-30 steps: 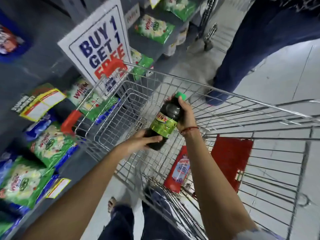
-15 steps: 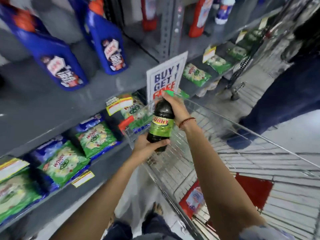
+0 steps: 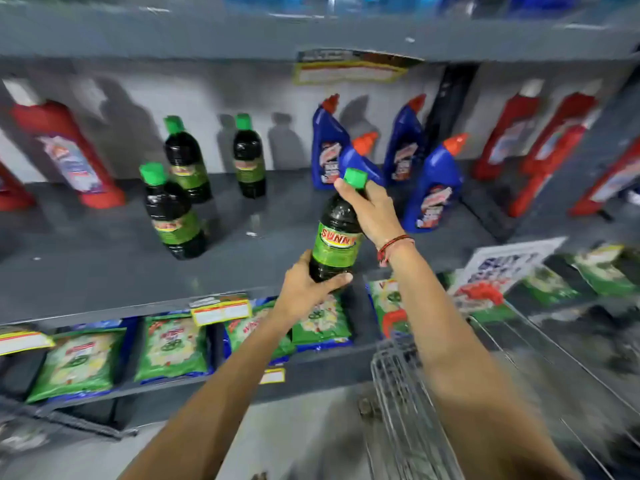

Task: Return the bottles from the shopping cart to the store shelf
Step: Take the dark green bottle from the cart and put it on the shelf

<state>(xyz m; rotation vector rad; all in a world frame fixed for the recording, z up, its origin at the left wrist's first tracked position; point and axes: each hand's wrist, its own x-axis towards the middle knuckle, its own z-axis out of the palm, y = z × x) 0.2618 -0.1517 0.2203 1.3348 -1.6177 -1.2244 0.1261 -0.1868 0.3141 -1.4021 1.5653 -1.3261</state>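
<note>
I hold a dark bottle [image 3: 334, 244] with a green cap and a green label in both hands, just above the front edge of the grey shelf [image 3: 104, 271]. My right hand [image 3: 372, 211] grips its neck below the cap. My left hand [image 3: 306, 289] cups its base from underneath. Three matching dark bottles stand upright on the shelf: one in front [image 3: 171, 216], one behind it [image 3: 185, 161] and one further right [image 3: 248, 159]. The wire shopping cart [image 3: 398, 393] is at the lower right, its inside out of sight.
Blue bottles [image 3: 433, 188] with orange caps stand just right of the held bottle. Red bottles [image 3: 69, 157] flank the shelf at left and right. Green packets [image 3: 173, 344] fill the shelf below. A "buy 1 get 1 free" sign [image 3: 498, 271] hangs near the cart.
The bottle has been lifted out of the cart and up to the level of the shelf with the matching bottles. The view has swung up from the cart to the shelf.
</note>
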